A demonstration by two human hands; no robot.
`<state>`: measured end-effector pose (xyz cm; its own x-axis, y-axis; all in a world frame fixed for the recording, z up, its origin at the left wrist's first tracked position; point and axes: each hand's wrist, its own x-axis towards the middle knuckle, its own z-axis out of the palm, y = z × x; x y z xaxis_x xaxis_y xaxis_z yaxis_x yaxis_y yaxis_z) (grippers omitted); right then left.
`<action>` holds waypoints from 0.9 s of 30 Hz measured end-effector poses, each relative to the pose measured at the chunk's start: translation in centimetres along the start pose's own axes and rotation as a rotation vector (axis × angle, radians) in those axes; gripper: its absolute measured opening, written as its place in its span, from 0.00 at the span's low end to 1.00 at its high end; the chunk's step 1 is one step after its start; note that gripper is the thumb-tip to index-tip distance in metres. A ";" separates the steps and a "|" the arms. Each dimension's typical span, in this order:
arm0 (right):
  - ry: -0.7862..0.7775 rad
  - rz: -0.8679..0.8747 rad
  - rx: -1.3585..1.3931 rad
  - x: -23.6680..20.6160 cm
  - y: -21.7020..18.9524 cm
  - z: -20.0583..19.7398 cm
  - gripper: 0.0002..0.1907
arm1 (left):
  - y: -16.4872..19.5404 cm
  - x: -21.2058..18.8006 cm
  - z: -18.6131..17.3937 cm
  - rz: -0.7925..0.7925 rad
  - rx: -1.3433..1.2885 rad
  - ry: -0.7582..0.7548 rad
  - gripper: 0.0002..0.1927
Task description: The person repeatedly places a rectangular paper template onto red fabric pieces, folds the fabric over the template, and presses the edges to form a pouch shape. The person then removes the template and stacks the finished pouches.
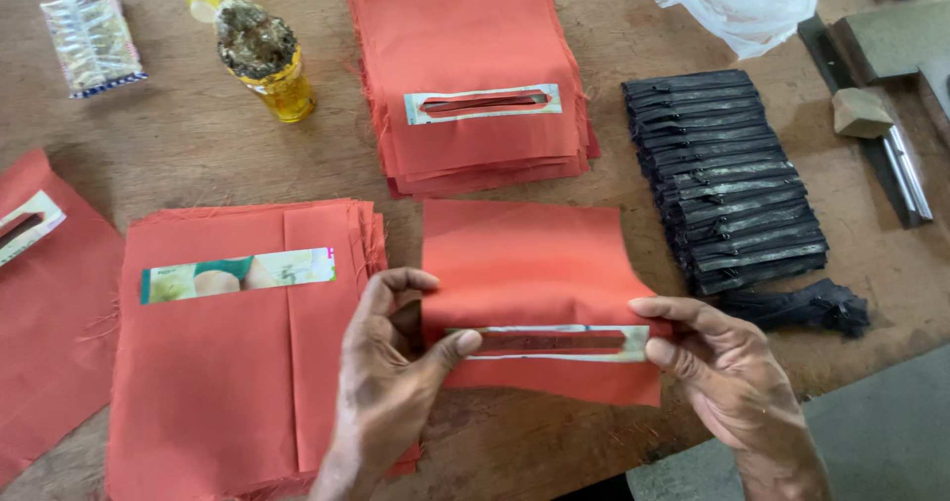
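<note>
On the wooden counter, head view: one orange fabric piece with a slit paper strip, pinched at its ends by left hand and right hand, between orange stacks and black zippers.

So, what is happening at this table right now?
A person holds one orange cloth piece with both hands. The left hand and right hand pinch the ends of a pale strip with a slit, on the piece's lower part. A stack of the same pieces lies behind, another stack to the left, and black zippers to the right, all on the wooden table.
</note>
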<state>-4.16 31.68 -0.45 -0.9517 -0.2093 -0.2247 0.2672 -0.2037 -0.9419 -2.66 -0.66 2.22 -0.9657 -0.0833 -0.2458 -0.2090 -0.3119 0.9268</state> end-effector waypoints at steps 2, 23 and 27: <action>-0.015 0.135 0.168 0.1 -0.8 0.5 0.20 | -0.1 0.0 -0.5 0.017 -0.032 0.039 0.24; -0.023 0.096 -0.577 1.4 -4.4 8.3 0.40 | 0.9 -0.8 -0.8 0.013 0.233 0.151 0.26; 0.028 0.111 -0.672 1.7 -4.7 9.1 0.39 | 1.3 -0.9 -1.0 -0.040 0.289 0.160 0.29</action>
<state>-5.67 23.54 5.85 -0.9300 -0.1681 -0.3269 0.2200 0.4580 -0.8613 -1.85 -1.93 3.32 -0.9244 -0.2310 -0.3035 -0.3029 -0.0387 0.9522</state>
